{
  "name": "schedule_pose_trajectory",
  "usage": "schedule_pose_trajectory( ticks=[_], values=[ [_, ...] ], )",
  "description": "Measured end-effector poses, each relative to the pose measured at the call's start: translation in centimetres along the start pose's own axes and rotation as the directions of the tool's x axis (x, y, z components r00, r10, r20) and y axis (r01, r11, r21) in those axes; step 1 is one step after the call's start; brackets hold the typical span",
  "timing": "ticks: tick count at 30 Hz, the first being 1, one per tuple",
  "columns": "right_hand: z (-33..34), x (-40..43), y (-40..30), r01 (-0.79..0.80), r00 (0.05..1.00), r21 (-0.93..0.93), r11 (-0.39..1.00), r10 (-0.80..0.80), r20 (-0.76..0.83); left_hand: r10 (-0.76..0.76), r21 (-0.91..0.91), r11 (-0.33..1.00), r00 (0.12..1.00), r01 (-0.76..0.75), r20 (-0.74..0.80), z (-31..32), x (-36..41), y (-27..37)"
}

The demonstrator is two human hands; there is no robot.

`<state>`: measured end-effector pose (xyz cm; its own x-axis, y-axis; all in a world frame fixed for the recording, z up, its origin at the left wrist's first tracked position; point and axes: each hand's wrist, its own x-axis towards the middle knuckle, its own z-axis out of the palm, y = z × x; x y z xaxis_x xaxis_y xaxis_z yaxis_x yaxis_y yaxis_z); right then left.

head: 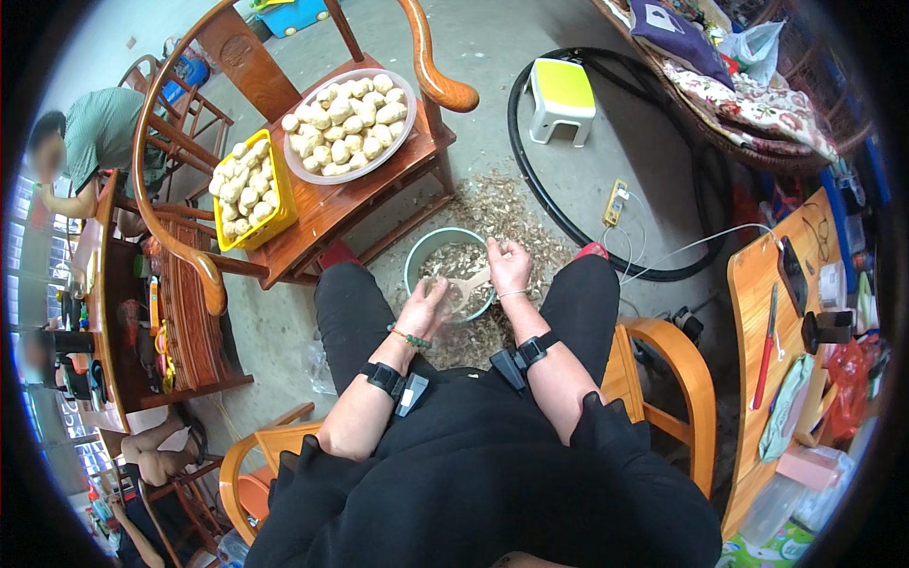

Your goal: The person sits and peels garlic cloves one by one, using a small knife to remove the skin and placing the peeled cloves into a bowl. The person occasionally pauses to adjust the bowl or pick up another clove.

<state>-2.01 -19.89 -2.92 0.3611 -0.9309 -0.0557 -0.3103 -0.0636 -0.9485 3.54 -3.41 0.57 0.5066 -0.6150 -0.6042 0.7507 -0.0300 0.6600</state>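
Observation:
My left hand [426, 307] is over the near left rim of a pale green basin [423, 250], its fingers bent beside something blurred; whether it grips it, I cannot tell. My right hand [510, 265], above the basin's right side, is closed on the handle of a light wooden utensil [477, 281] that slants down towards my left hand. Its far end is blurred. Peelings and scraps [461, 257] lie in the basin. Beyond, on a wooden armchair's seat, a translucent bowl [407, 131] and a yellow plastic basket [282, 213] hold pale peeled root vegetables [341, 110].
Peelings [497, 202] litter the concrete floor. A black hose [522, 167] curls around a green-topped stool [563, 82] and a power strip [614, 204]. On a wooden table [753, 284] at right lies a red-handled knife [764, 369]. A person [113, 131] leans over a desk at left.

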Motion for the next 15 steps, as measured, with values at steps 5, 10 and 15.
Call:
schedule_pose_trajectory(
  ticks=[5,10,15],
  values=[
    [-0.4,1.2,1.1,0.028,0.990,-0.010,1.000,-0.029,-0.135,-0.210,-0.188,0.961,0.978,0.204,-0.015,1.6,-0.9,1.2],
    [0.0,0.5,0.5,0.047,0.995,-0.045,0.998,-0.051,-0.091,-0.264,-0.058,0.963,0.964,0.264,0.014,-0.4,0.0,0.0],
    [0.4,0.3,0.6,0.037,0.994,-0.064,0.997,-0.043,-0.105,-0.249,0.124,0.957,0.962,0.261,-0.109,0.9,0.0,-0.3]
  ],
)
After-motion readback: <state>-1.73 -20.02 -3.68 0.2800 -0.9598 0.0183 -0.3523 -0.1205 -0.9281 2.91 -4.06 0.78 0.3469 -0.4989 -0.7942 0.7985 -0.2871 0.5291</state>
